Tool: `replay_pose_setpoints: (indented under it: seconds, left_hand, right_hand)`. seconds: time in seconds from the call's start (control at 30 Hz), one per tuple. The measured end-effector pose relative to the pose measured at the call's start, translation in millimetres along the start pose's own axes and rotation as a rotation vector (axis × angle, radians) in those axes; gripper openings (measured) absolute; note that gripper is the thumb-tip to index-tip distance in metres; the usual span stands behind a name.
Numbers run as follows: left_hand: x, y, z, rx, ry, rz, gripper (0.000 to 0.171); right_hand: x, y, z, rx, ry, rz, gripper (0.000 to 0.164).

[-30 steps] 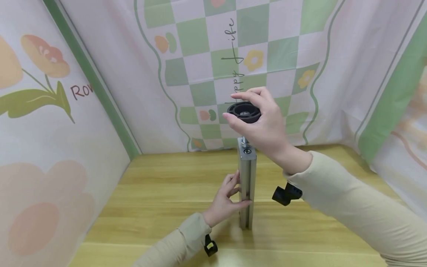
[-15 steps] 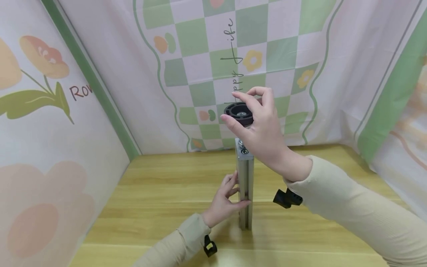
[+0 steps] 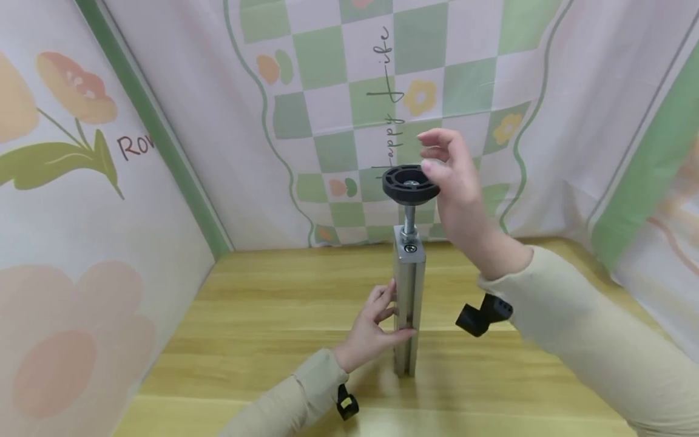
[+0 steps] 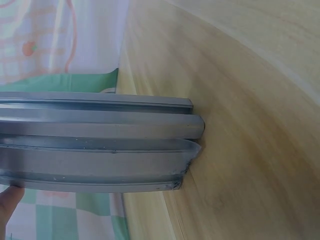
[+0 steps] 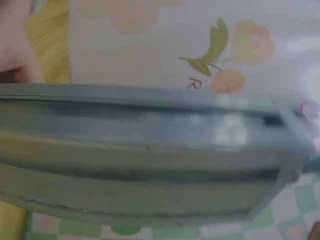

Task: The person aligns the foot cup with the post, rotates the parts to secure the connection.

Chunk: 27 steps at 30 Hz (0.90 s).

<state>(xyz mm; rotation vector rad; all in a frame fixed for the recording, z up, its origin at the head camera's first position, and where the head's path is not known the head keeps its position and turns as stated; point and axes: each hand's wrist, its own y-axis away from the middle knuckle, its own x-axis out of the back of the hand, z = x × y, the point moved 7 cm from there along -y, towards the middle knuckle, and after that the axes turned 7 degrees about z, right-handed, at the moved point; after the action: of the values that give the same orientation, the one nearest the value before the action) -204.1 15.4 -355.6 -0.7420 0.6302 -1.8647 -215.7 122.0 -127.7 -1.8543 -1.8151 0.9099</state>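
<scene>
A grooved aluminium profile (image 3: 404, 297) stands upright on the wooden table. From the end plate (image 3: 411, 258) on its top rises a threaded stem (image 3: 409, 217) that carries a round black levelling foot (image 3: 403, 193). My left hand (image 3: 364, 337) grips the profile low down, thumb on the near side and fingers on the far left side. At the foot's right rim is my right hand (image 3: 461, 191), its thumb overlapping the rim and its fingers loosely bent above and behind. The left wrist view shows the profile's lower end (image 4: 165, 160) at the tabletop; its upper part (image 5: 145, 160) fills the right wrist view.
The wood-grain table (image 3: 262, 309) reaches back to a printed curtain (image 3: 306, 60) with green checks. A flower-print curtain (image 3: 60, 224) borders the left side, and another curtain (image 3: 644, 200) the right. Each sleeve has a small black camera (image 3: 475, 318) under its cuff.
My right hand has drawn off to the right from around the levelling foot, uncovering the foot and its stem. My left hand keeps its grip on the profile.
</scene>
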Motion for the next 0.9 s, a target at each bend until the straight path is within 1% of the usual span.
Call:
replay_pose_setpoints:
  seconds: [0.03,0.1,0.2,0.27,0.37,0.5,0.57,0.63,0.7,0.83,0.9]
  left_hand:
    - [0.1,0.0,-0.1,0.0,-0.001,0.003,0.111]
    - [0.8,-0.3,-0.3,-0.004,0.002,0.011,0.111]
    - [1.6,-0.8,-0.6,-0.007,0.014,0.018,0.11]
    - [1.5,-1.0,-1.2,-0.003,0.02,0.018,0.11]
    - [1.2,-0.5,-1.8,0.001,0.023,0.016,0.11]
    - [0.9,-0.4,-1.6,0.0,0.022,0.018,0.112]
    - [0.7,-0.4,-1.9,0.002,0.019,0.017,0.113]
    - [0.5,-0.4,-2.0,-0.004,0.013,0.014,0.112]
    - [0.2,-0.3,-2.0,-0.009,0.008,0.011,0.111]
    - [-0.1,0.1,-1.9,-0.011,0.01,0.011,0.112]
    - [0.0,-0.4,-1.3,-0.005,0.014,0.013,0.113]
  right_hand:
    - [0.5,-4.1,5.0,-0.063,-0.083,-0.034,0.027]
    - [-2.0,-10.5,15.3,-0.183,-0.235,-0.151,0.023]
    - [-7.6,-13.3,27.7,-0.34,-0.416,-0.355,0.03]
    - [-10.4,-12.4,32.7,-0.418,-0.528,-0.459,0.038]
    - [-14.5,-9.2,34.6,-0.467,-0.67,-0.58,0.045]
    - [-23.6,-3.2,30.3,-0.494,-0.867,-0.757,0.049]
    - [-27.8,-0.2,27.4,-0.514,-0.95,-0.829,0.051]
    - [-30.3,2.4,25.6,-0.532,-1.004,-0.871,0.051]
    - [-31.1,4.7,25.2,-0.539,-1.022,-0.889,0.051]
    - [-28.3,8.2,27.4,-0.526,-1.008,-0.877,0.045]
    - [-26.2,8.3,27.9,-0.506,-0.987,-0.865,0.041]
